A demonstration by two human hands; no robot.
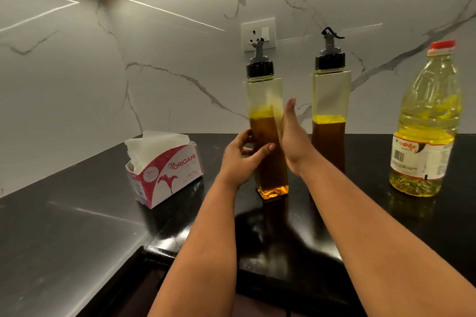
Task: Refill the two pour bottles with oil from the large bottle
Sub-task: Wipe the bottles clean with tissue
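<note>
On the glossy black countertop we saw two half-full pour bottles standing near each other, a large oil bottle to their right, and a tissue box to their left.

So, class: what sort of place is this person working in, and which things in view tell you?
Most likely a home kitchen: a dark worktop against a marble-look wall, oil bottles standing on it, and a tissue box.

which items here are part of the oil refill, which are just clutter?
Job: left pour bottle, held by left hand and right hand; right pour bottle; large oil bottle.
Clutter: tissue box, wall socket.
</note>
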